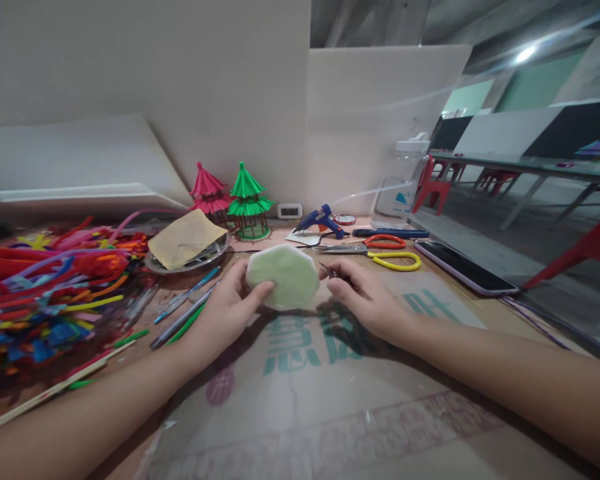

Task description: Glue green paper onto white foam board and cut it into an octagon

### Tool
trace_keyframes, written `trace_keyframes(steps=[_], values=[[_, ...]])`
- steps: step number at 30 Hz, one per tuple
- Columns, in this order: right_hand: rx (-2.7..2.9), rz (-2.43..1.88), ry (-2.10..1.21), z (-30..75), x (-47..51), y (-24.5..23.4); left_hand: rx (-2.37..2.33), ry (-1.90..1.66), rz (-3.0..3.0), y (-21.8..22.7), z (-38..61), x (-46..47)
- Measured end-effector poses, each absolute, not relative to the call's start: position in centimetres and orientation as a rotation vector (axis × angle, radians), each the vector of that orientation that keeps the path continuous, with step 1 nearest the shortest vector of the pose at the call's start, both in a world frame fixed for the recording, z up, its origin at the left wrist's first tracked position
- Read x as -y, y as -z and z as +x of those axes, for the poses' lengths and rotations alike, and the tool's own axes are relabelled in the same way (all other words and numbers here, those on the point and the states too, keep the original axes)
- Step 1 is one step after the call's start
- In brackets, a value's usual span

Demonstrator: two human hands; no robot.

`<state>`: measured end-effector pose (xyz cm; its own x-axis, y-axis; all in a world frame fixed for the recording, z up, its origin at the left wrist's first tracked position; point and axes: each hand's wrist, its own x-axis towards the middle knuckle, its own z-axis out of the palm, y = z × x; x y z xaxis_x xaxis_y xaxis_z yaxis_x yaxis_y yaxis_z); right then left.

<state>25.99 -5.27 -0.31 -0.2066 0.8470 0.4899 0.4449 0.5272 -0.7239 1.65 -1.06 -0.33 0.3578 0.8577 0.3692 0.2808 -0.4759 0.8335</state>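
Note:
My left hand (230,308) grips a pale green, many-sided foam piece (283,275) by its left edge, thumb on its face, just above the table. My right hand (363,298) is closed beside the piece's right edge, pinching a small dark metal tool (329,271) whose tip points at the piece; I cannot make out what kind of tool it is. Both forearms rest over a sheet of cardboard (330,387) printed with green characters.
A heap of coloured pipe cleaners (45,287) fills the left. Behind the hands are a metal dish with tan paper (185,248), pink and green paper pavilions (233,197), a blue glue gun (321,220), scissors (380,252), pens (185,303) and a phone (465,267).

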Motion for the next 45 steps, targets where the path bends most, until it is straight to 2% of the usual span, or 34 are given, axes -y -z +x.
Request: trace_keyframes(steps=[19, 33, 45], values=[[1.880, -1.141, -0.454, 26.0, 5.6, 0.6, -1.010, -1.130, 2.130, 1.2, 1.0, 1.4], [2.053, -0.956, -0.089, 25.9, 6.1, 0.2, -1.028, -1.035, 2.455, 0.5, 1.0, 2.0], [2.067, -0.966, -0.086, 25.8, 6.2, 0.1, -1.035, -1.035, 2.526, 0.7, 0.8, 2.2]])
